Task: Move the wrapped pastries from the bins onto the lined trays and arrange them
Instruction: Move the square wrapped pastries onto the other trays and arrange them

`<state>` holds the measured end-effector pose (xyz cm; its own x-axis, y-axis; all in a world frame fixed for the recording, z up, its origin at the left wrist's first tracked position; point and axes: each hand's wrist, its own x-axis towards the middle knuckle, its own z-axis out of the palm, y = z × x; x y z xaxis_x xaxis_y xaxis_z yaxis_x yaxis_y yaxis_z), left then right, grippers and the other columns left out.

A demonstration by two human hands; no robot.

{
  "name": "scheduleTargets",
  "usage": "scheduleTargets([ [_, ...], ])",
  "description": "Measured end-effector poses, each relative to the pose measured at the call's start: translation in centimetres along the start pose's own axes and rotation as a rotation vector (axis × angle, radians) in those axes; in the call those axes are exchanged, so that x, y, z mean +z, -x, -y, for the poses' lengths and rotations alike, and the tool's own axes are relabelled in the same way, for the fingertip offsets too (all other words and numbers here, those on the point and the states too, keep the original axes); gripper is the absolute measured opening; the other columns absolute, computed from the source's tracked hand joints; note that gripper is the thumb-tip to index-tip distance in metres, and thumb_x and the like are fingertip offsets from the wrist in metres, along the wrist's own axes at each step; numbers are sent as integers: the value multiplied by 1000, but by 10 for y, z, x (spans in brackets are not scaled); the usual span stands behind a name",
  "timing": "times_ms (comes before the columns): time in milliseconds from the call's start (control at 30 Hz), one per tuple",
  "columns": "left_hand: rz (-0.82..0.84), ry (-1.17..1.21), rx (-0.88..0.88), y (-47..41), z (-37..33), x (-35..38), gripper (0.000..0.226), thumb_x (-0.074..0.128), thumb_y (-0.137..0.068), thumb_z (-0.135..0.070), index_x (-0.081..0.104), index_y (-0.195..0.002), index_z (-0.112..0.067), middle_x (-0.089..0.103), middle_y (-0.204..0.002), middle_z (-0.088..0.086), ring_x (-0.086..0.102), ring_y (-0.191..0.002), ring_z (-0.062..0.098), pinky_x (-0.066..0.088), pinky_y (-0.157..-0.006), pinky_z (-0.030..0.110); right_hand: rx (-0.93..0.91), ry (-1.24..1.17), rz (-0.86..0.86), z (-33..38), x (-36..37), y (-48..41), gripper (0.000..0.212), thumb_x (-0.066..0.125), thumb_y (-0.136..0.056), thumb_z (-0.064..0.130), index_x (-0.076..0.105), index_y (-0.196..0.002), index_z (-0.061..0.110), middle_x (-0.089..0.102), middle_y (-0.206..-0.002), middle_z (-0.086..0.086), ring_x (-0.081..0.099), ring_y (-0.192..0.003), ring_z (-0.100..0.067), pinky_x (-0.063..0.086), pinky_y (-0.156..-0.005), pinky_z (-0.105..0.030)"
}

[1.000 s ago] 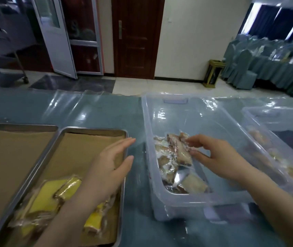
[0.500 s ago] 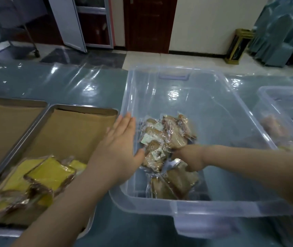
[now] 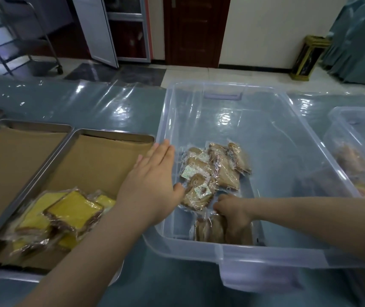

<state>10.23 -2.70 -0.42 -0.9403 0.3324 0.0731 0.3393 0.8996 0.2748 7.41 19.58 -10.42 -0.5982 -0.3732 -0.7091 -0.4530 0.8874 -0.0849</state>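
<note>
Since half a second ago the right hand (image 3: 234, 212) has sunk lower into the clear bin (image 3: 272, 140), its fingers now curled down over the nearest brown wrapped pastry (image 3: 210, 228) by the bin's near wall; whether it truly grips the packet cannot be told, as the fingertips are hidden. Meanwhile the left hand (image 3: 152, 185) has held its place, flat and spread wide, palm down over the bin's left rim, with the thumb reaching in to touch the pile.

That pile of brown wrapped pastries (image 3: 214, 171) lies on the bin floor, toward its left near part, the clear packets overlapping each other, some with small white sachets showing inside. The rest of the bin floor is bare.

Just left of the bin sits a metal tray (image 3: 110, 135) lined with brown paper, holding several yellow wrapped pastries (image 3: 70, 211) heaped loosely in its near end. A second lined tray (image 3: 22, 127) touches it on the left, showing only paper. To the right, a second clear bin (image 3: 354, 134) holds more wrapped goods, blurred. All rest on a teal table (image 3: 77, 107) under glossy plastic sheeting.
</note>
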Motion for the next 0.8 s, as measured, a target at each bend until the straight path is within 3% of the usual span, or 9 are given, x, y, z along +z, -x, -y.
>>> scheduleTargets([
  [133, -54, -236, 10, -2, -7, -7, 68, 40, -92, -39, 10, -149, -16, 9, -157, 0, 13, -140, 17, 19, -111, 27, 31, -2, -24, -4, -26, 10, 52, 78, -74, 27, 56, -119, 13, 62, -115, -6, 59, -104, -27, 48, -91, -36],
  [200, -76, -420, 15, -10, -18, -10, 58, 43, -91, -36, 24, -142, -16, 30, -144, 3, 32, -122, 23, 36, -89, 30, 112, 25, -201, -16, -41, 22, 39, 72, -74, 36, 53, -105, 22, 61, -97, 1, 60, -89, -25, 49, -82, -34],
  [233, -62, -488, -10, -17, -26, -13, 53, 46, -90, -36, 29, -137, -16, 35, -136, 4, 35, -116, 24, 34, -82, 31, 149, 82, -284, -23, -48, 27, 35, 67, -74, 41, 50, -99, 23, 58, -90, 3, 58, -84, -24, 48, -77, -32],
  [300, 4, -581, -92, -34, -42, -16, 52, 50, -87, -36, 34, -133, -18, 33, -136, 9, 29, -122, 30, 29, -91, 43, 219, 181, -408, -38, -60, 33, 31, 60, -78, 44, 50, -98, 23, 60, -94, 0, 59, -87, -26, 46, -72, -31],
  [400, 90, -672, -53, -71, -66, -1, 61, 50, -84, -23, 29, -141, -16, 8, -153, 18, -4, -140, 40, -7, -102, 69, 307, 115, -479, -58, -69, 39, 24, 61, -82, 41, 54, -96, 23, 61, -101, -3, 59, -93, -27, 46, -73, -33],
  [467, 218, -545, 5, -103, -78, 18, 56, 51, -83, -16, 37, -138, -18, 12, -153, 16, -1, -141, 38, -6, -103, 68, 350, 66, -481, -63, -68, 41, 35, 65, -74, 50, 55, -94, 23, 59, -95, -1, 58, -88, -26, 46, -72, -33],
  [533, 393, -362, 39, -133, -82, 43, 50, 52, -86, -14, 43, -135, -19, 32, -146, 12, 23, -136, 34, 16, -109, 58, 381, 37, -468, -61, -64, 38, 40, 67, -69, 54, 58, -95, 25, 59, -93, 1, 58, -86, -25, 46, -73, -32],
  [633, 530, -211, 46, -151, -68, 86, 57, 60, -82, -7, 42, -136, -14, 49, -133, 13, 48, -119, 31, 43, -98, 41, 377, 53, -370, -61, -55, 28, 49, 69, -67, 57, 62, -103, 25, 63, -100, 2, 63, -95, -25, 49, -80, -34],
  [800, 626, -93, -20, -144, -32, 135, 89, 78, -72, -23, 26, -144, -21, 42, -139, 10, 47, -120, 31, 42, -98, 39, 406, 134, -315, -67, -50, 14, 51, 72, -78, 41, 53, -122, 22, 55, -122, -5, 51, -115, -30, 43, -92, -44],
])
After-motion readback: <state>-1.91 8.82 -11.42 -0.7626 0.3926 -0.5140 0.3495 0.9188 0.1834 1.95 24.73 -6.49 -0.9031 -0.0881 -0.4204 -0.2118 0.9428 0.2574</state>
